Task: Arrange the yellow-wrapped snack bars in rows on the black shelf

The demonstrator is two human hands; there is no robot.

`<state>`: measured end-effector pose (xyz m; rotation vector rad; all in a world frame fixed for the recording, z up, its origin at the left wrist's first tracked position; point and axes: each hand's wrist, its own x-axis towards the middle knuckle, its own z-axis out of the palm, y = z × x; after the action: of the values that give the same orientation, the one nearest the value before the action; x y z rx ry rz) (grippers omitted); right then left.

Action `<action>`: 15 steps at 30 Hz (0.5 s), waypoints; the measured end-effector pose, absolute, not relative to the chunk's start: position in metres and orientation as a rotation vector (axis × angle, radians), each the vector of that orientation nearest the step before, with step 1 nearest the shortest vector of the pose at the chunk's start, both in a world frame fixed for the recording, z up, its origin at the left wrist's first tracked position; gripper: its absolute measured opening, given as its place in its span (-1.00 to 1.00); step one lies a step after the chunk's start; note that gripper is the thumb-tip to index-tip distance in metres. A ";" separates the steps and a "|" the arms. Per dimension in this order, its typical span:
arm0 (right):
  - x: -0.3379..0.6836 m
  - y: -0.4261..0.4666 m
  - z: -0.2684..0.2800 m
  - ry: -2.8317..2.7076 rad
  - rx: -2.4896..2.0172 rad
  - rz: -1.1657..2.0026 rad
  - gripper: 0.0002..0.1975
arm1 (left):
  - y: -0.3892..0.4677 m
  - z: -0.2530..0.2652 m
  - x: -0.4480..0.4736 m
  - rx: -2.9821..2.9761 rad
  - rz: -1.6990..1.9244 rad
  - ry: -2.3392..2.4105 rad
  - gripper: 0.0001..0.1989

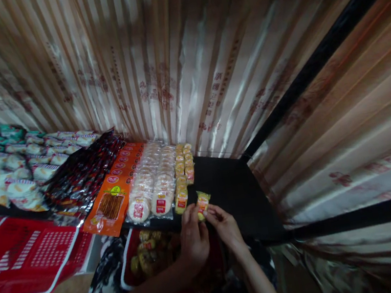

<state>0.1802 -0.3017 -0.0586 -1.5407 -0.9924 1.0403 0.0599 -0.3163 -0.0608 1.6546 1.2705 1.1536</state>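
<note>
My left hand [193, 238] and my right hand [226, 226] meet at the front edge of a black shelf [231, 185], both pinching one small yellow snack packet [203, 202] with a red label. The packet stands just right of a single row of the same yellow packets [183, 170] that runs back toward the wall. Left of that row lie two rows of round white cakes in clear wrappers [151, 183]. Below my hands sits a red bag [149, 255] holding more yellow packets.
Orange packs of brown sticks [113, 201], dark red packets [81, 177] and white and green snack bags [5, 166] fill the shelf to the left. A striped shiny curtain [167, 62] hangs behind and to the right. A red printed sheet [27, 255] hangs at left.
</note>
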 end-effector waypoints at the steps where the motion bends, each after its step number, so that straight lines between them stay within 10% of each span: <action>1: 0.182 -0.297 -0.061 -1.012 -1.567 1.015 -0.55 | -0.313 -0.062 0.063 1.669 1.138 1.283 -0.58; 15: 0.195 -0.230 -0.081 -1.235 -1.764 0.751 -0.57 | -0.279 -0.060 0.096 1.482 1.004 1.287 -0.49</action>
<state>0.1946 -0.2299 -0.0810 -1.7639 -1.2353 0.7513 0.0959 -0.2790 -0.0600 1.4820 1.2874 1.0040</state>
